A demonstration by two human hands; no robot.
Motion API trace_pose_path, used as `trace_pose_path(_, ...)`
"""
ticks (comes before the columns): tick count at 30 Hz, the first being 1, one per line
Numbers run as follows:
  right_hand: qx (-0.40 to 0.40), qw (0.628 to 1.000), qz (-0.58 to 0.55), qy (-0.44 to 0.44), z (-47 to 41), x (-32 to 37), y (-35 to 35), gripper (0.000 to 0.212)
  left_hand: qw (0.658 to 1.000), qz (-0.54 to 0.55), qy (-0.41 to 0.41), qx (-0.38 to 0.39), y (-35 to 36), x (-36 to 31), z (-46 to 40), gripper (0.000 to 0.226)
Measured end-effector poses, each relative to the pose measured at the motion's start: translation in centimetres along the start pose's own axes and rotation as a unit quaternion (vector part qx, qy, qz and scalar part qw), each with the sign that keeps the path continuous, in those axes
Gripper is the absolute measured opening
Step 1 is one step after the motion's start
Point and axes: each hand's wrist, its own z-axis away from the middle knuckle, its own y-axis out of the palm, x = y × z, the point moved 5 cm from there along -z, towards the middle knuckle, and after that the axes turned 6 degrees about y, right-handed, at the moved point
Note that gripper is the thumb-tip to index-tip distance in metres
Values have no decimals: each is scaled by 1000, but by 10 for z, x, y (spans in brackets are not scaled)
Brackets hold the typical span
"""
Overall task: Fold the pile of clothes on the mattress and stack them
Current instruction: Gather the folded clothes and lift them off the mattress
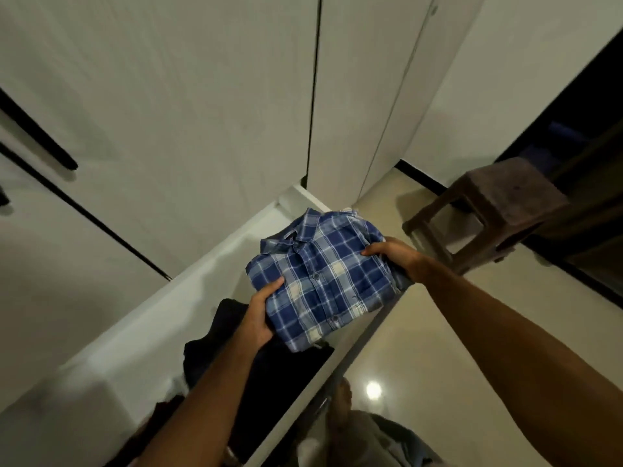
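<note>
- Two hands hold one folded shirt point(323, 281), blue and white plaid, collar at the far end and button placket facing up.
- Left hand point(261, 315) grips the shirt's near left edge, thumb on top and fingers curled underneath.
- Right hand point(392, 256) grips the right edge, thumb over the cloth and fingers tucked below.
- Shirt sits above an open white drawer point(188, 298); whether it touches anything under it cannot be told.
- Dark clothes point(269, 372) lie in the drawer, near and left of the shirt, partly under the left forearm.
- White wardrobe doors point(188, 106) with black handles fill the far and left side.
- Brown stool point(485, 214) stands on the glossy beige floor point(438, 348) at far right, well apart from the shirt.
- Mattress does not show in this view.
</note>
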Motion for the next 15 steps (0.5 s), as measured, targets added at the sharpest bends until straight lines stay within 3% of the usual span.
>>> trace_pose_path(5,18,997,72,27,-84,0,-1,33,995,11,-13,-100,-11,31,-55,27)
trace_pose_path(12,45,978,201,38,-190,-47,10,18,967,-36,-1,-251,-67,128,-141,81)
trace_pose_path(13,38,974,222,32,-195,-54,9,16,967,-49,9,-250,-63,126,-136,77)
trace_pose_path(15,42,961,270,35,-201,-68,5,20,967,-69,26,-243,-39,112,-110,38)
